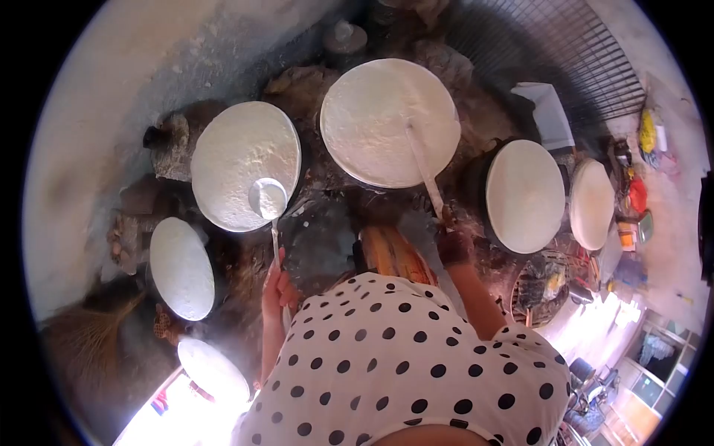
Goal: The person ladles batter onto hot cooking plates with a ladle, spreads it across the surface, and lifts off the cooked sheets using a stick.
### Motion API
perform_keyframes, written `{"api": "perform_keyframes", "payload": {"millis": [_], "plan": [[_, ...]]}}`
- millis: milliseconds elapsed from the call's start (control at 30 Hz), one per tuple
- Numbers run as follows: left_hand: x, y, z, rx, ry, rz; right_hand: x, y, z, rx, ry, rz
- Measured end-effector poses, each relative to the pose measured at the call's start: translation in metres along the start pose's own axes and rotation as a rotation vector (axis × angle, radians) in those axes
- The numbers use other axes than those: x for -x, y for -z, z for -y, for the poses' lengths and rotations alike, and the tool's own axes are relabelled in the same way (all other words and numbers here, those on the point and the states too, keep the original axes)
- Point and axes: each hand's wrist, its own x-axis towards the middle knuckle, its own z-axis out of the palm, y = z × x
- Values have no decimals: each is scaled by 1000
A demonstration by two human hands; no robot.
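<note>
My left hand [277, 288] is closed around the handle of a ladle [268, 198]. The ladle's bowl, holding some white stuff, lies over the left round pan [223, 152], whose pale surface looks creamy and bumpy. In my right hand [454, 244] is a long flat wooden paddle [423, 165]. Its far end meets the pale surface of the larger round pan [364, 111] ahead of me. I cannot tell how deep the tip goes.
More round pale-topped vessels stand at the right [525, 197], far right [593, 204] and left [181, 269]. A white box [549, 115] sits behind on the right. A wicker basket [535, 293] is near my right elbow; a broom [93, 334] lies at left.
</note>
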Motion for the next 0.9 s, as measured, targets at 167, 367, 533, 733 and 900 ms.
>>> {"api": "perform_keyframes", "payload": {"millis": [167, 367, 533, 733, 900], "plan": [[1, 14, 14, -47, 22, 56, 19, 20, 12, -4, -58, 129], [31, 33, 31, -96, 65, 42, 9, -8, 16, 98, -49, 7], [51, 42, 35, -96, 40, 13, -24, -32, -13, 113, 196, 76], [73, 44, 31, -64, 1, 28, -41, -47, -49, -436, -44, 305], [80, 57, 32, -23, -29, 59, -45, -36, -58, -154, 265, 58]]}}
